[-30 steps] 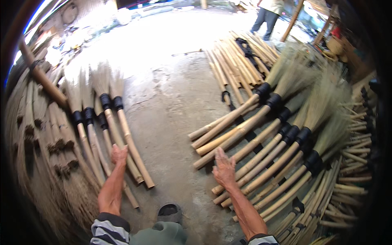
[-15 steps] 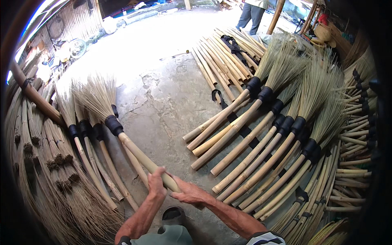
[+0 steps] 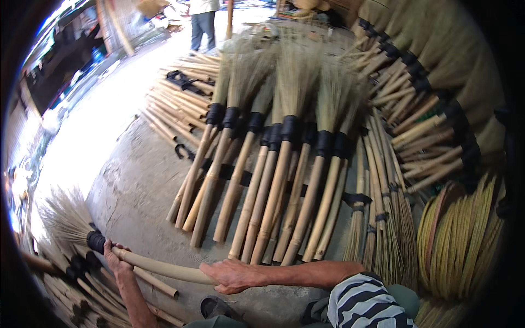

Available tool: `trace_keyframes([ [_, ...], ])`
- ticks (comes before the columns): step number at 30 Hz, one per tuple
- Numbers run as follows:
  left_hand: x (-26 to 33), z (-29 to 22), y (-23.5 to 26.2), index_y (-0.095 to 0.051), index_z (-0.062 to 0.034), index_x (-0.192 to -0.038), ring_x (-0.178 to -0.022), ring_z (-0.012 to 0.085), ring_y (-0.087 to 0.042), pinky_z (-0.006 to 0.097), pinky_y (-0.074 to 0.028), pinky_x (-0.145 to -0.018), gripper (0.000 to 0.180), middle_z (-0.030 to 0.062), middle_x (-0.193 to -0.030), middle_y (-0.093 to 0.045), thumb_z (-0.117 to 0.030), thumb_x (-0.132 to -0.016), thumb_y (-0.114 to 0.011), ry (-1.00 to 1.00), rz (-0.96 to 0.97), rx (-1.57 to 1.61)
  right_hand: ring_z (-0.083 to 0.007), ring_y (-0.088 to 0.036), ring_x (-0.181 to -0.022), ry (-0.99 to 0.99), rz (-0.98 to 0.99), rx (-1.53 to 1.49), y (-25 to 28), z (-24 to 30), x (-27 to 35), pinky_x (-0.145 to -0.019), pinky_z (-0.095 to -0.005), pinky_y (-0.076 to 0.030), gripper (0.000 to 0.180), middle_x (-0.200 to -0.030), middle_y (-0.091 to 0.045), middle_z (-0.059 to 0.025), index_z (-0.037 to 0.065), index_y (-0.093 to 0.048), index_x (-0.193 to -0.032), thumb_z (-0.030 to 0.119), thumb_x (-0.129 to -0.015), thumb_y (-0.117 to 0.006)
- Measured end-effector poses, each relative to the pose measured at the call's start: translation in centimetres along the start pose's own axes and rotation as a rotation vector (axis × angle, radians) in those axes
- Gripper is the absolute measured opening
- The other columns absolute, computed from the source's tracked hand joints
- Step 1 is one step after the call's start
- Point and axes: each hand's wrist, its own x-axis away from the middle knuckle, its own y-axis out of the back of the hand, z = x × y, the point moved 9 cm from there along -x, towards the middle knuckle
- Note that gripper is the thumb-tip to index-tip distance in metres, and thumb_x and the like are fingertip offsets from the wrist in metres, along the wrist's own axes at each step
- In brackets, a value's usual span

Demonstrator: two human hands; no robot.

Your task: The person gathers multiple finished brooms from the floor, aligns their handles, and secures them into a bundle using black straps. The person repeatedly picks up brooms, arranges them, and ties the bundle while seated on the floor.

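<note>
A broom (image 3: 164, 268) with a pale handle, a black-bound neck and a fan of straw bristles lies crosswise in front of me. My left hand (image 3: 119, 257) is closed around its handle just below the black binding. Over the handle's butt end my right hand (image 3: 232, 275) is wrapped, covering the tip. The bristle head (image 3: 65, 217) points to the far left, above other brooms lying there. Beyond my right forearm a row of finished-looking brooms (image 3: 262, 186) rests with handles toward me.
Bare bamboo poles (image 3: 178, 101) with a black strip lie beyond the row. More brooms (image 3: 421, 115) are stacked at the right, near straw bundles (image 3: 383, 218) and a coil of yellowish strips (image 3: 456, 235). A person (image 3: 203, 24) stands at the back.
My view has swung right. My left hand has gone from near the butt end up to the black binding. The broom now lies more level, my right hand still at its end.
</note>
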Motion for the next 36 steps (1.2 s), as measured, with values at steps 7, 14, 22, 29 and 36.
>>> trace_keyframes([
  [7, 11.3, -3.2, -19.9, -0.068, -0.0147, -0.105, -0.072, 0.0087, -0.063, 0.03, -0.056, -0.07, 0.018, -0.0053, -0.083, -0.063, -0.027, -0.098, -0.079, -0.181, 0.535, -0.239, -0.0499, -0.072, -0.094, 0.043, -0.429, -0.183, 1.1, -0.2, -1.1, -0.083, -0.0573, -0.06, 0.055, -0.111, -0.064, -0.03, 0.001, -0.043, -0.133, 0.022, -0.094, -0.075],
  [14, 31.3, 1.6, -39.0, -0.068, -0.0038, -0.129, -0.093, 0.0147, -0.068, 0.029, -0.056, -0.082, 0.037, 0.0049, -0.104, -0.071, -0.028, -0.102, -0.073, -0.309, 0.965, -0.428, -0.0207, -0.067, -0.087, 0.097, -0.646, -0.593, 6.7, -0.4, 0.7, -0.082, -0.0432, -0.055, 0.06, -0.099, -0.061, -0.0078, 0.005, -0.046, -0.147, 0.019, -0.099, -0.078],
  [22, 47.9, 11.4, -49.9, -0.056, 0.0019, -0.146, -0.097, 0.0156, -0.066, 0.032, -0.055, -0.085, 0.052, 0.0084, -0.107, -0.071, -0.028, -0.105, -0.069, -0.331, 1.567, -0.372, -0.0158, -0.068, -0.08, 0.253, -0.868, -0.801, 21.9, 2.8, 10.2, -0.071, -0.0341, -0.064, 0.039, -0.089, -0.06, -0.0043, 0.004, -0.049, -0.129, 0.006, -0.096, -0.07],
  [29, 45.3, 29.5, -37.1, -0.063, -0.0025, -0.138, -0.124, 0.0322, -0.068, 0.043, -0.054, -0.104, 0.042, 0.0211, -0.129, -0.07, -0.036, -0.112, -0.06, -0.139, 1.7, -1.041, -0.0156, -0.068, -0.068, 0.029, -1.211, -0.77, 27.4, -2.3, 24.7, -0.062, -0.0353, -0.061, 0.032, -0.084, -0.061, -0.0038, 0.008, -0.053, -0.121, 0.006, -0.095, -0.071],
  [36, 37.8, 38.0, -20.6, -0.051, -0.0029, -0.147, -0.12, 0.0492, -0.066, 0.054, -0.053, -0.102, 0.047, 0.0318, -0.129, -0.065, -0.023, -0.106, -0.057, -0.141, 1.538, -1.313, -0.0179, -0.065, -0.062, -0.267, -1.302, -1.146, 14.2, -22.0, 18.2, -0.054, -0.0373, -0.057, 0.031, -0.081, -0.061, -0.0051, 0.009, -0.054, -0.117, 0.011, -0.095, -0.075],
])
